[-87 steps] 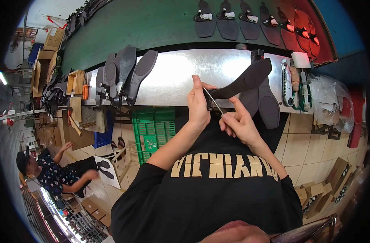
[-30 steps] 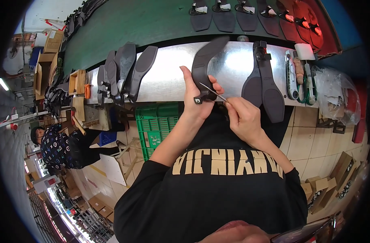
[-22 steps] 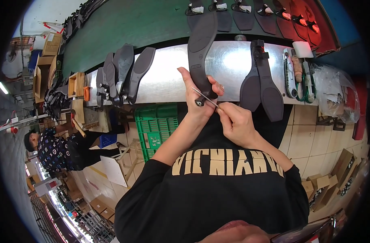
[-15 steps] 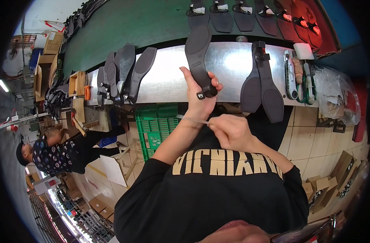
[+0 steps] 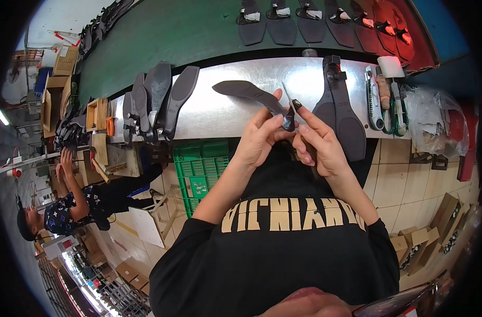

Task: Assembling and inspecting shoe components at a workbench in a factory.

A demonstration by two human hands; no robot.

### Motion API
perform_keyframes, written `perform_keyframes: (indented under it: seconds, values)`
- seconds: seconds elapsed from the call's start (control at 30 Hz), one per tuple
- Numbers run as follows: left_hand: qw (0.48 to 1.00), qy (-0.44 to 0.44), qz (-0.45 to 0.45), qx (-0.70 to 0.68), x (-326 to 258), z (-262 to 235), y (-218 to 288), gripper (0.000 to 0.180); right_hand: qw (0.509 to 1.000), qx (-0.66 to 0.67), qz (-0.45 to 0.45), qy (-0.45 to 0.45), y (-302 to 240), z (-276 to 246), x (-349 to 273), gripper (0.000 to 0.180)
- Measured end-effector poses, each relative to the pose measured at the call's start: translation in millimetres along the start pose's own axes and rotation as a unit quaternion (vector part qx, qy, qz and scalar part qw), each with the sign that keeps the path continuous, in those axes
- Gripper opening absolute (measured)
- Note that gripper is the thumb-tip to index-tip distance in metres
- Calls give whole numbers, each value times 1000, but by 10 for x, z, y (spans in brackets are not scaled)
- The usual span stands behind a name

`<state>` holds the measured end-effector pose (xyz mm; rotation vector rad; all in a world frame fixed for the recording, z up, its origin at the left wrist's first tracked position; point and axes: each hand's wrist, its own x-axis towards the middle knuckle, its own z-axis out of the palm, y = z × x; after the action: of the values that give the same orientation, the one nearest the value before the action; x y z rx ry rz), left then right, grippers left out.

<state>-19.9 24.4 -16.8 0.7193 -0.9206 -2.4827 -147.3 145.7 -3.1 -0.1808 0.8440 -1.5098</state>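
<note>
My left hand (image 5: 259, 138) grips a dark shoe sole (image 5: 249, 92) by its heel end, with the sole lying flat and pointing left over the shiny metal bench (image 5: 225, 113). My right hand (image 5: 317, 142) holds a thin blade-like tool (image 5: 289, 99) pointing up at the sole's heel. Both hands meet just in front of my chest.
Several dark soles (image 5: 156, 100) lean at the bench's left; two more soles (image 5: 341, 108) stand to the right. Hand tools (image 5: 381, 98) and a plastic bag (image 5: 436, 124) lie far right. A green conveyor (image 5: 199, 31) carries soles behind. A green crate (image 5: 199, 169) sits below. Another person (image 5: 77, 206) works at left.
The sole has swung from upright to lying flat, pointing left. My right hand came back up from my chest to the sole's heel with the tool.
</note>
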Motion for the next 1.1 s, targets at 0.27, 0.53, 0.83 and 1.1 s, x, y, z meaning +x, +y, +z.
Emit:
perform_keyframes:
  seconds: [0.27, 0.53, 0.83, 1.1]
  values:
    - [986, 2, 98, 132, -5, -151, 19, 86, 997, 3, 62, -40, -71, 63, -21, 53]
    - [977, 30, 124, 173, -127, -15, 7, 78, 995, -89, 31, 9, 4, 116, -104, 41]
    - [982, 34, 33, 183, -131, -197, 4, 70, 993, -115, 27, 26, 50, -22, -72, 31]
    - [978, 50, 77, 185, -123, -158, -34, 67, 995, -50, 91, -4, 30, 36, -85, 30]
